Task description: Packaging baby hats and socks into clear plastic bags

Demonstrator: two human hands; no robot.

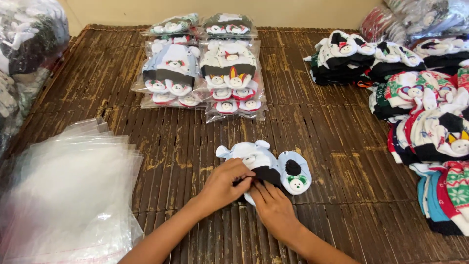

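on slatted mat (312, 127): left hand (222, 185), right hand (274, 209) grip clenched on novelty socks (266, 164) (pale blue, animal faces).

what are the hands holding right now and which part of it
Both the left hand and right hand pinch the near, dark-cuffed end of a pale blue animal-face sock pair lying on the slatted mat.

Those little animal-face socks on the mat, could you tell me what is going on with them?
A person's left hand and right hand press on a small bundle of pale socks lying on the dark slatted mat. Bagged sock packs are stacked further back, empty clear bags lie at the left, and loose sock piles sit at the right.
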